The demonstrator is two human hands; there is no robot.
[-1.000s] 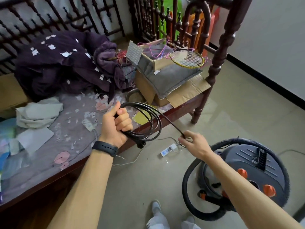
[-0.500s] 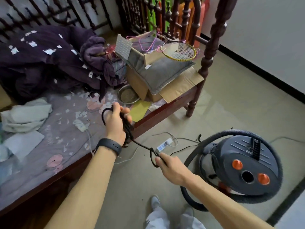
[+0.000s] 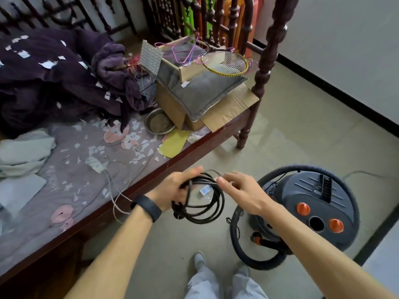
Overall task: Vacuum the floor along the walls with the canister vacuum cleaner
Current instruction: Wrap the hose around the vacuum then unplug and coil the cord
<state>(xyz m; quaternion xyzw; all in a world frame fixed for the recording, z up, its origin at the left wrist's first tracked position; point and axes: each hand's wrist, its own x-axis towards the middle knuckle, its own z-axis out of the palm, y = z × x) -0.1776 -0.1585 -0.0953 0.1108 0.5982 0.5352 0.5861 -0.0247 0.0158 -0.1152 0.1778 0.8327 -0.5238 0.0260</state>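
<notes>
Bed (image 3: 151, 180) of dark wood fills the left, littered with paper scraps. At near right, on the floor beside the person's feet, stands the canister vacuum cleaner (image 3: 311, 203): a round dark-grey body with two orange knobs, one round port and a black ribbed hose (image 3: 306, 166) looped around it. Left of it hangs a coiled black cord (image 3: 203, 220), held by the left hand (image 3: 177, 188). The right hand (image 3: 241, 190) reaches nearly straight fingers to the coil's top; whether it pinches a strand is unclear.

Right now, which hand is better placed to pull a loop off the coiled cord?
Right: the left hand holds the cord coil, while the right hand is open, reaching its top loop.
</notes>
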